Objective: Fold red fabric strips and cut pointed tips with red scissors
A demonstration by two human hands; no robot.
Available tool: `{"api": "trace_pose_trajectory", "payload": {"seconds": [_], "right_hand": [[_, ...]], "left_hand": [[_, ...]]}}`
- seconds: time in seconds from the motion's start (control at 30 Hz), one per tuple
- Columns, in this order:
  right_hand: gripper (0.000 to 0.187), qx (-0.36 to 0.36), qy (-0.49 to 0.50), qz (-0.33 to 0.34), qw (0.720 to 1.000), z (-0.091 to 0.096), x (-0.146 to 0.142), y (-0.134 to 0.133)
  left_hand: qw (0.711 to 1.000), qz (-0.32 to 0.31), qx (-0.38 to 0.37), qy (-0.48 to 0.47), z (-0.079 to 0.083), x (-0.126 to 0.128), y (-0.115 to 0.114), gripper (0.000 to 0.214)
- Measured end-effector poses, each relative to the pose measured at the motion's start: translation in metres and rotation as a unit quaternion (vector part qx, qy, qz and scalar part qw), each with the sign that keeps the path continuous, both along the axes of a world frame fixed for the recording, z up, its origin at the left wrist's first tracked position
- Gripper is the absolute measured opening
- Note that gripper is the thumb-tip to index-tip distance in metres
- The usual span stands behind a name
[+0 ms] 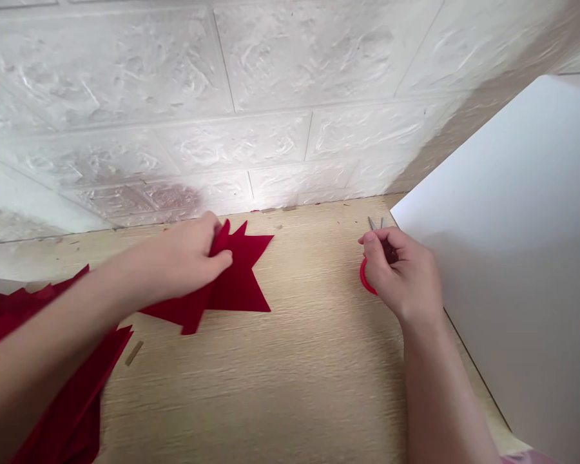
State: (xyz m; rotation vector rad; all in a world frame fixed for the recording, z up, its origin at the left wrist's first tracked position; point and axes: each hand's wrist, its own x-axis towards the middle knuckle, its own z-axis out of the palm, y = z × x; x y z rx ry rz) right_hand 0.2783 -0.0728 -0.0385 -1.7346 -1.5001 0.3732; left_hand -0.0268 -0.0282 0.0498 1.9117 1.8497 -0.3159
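Note:
My left hand (193, 251) pinches the edge of a red felt piece with pointed ends (239, 277) between thumb and fingers. Part of this piece lies flat on the wooden table, while another part hangs folded under my hand. It cannot be told whether it is one piece or two. Over on the right, my right hand (401, 267) is closed around a small pair of scissors (365, 277) with red handles. Their metal tips point toward the wall and stand slightly apart.
A stack of red felt pieces (77, 412) lies at the left, partly under my left forearm. Near it is a small brown strip (134, 353). A white embossed brick-pattern wall (270, 142) closes off the back. At the right stands a large white panel (517, 258).

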Motion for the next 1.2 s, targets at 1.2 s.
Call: {"api": "trace_pose_trajectory", "payload": {"seconds": [1.2], "right_hand": [[0.027,0.061,-0.24,0.454,0.856,-0.017,-0.085,-0.011]], "left_hand": [[0.999,0.036,-0.037,0.019,-0.03,0.062,0.017,0.057]]}}
